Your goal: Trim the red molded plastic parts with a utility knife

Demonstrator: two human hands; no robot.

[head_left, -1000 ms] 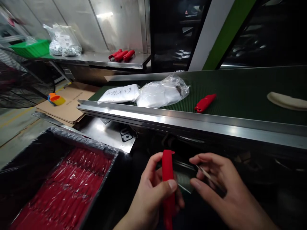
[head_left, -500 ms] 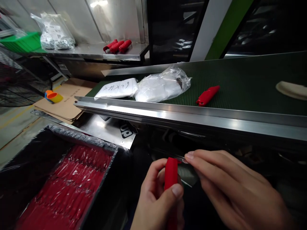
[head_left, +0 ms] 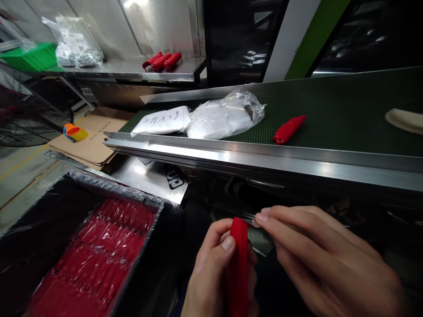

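Note:
My left hand (head_left: 209, 270) is wrapped round a long red plastic part (head_left: 239, 268), held upright with the thumb along its near side. The fingers of my right hand (head_left: 327, 257) pinch a thin, shiny metal tool (head_left: 250, 219). Its tip reaches the upper end of the red part, partly behind it, so I cannot tell whether they touch. What kind of tool it is does not show clearly. A similar red part (head_left: 289, 130) lies on the green conveyor belt (head_left: 343, 119) beyond my hands.
White packs in clear plastic (head_left: 221, 119) lie on the belt, behind its metal rail (head_left: 264, 159). At lower left stands a black-lined box (head_left: 158, 211) of red parts under film. A steel shelf (head_left: 122, 70) holds red pieces (head_left: 165, 61). Cardboard (head_left: 95, 143) and a fan (head_left: 33, 110) are at left.
My left thumb has shifted up and left along the red part, which appears slightly turned. My right hand keeps its pinch on the metal tool near the part's upper end.

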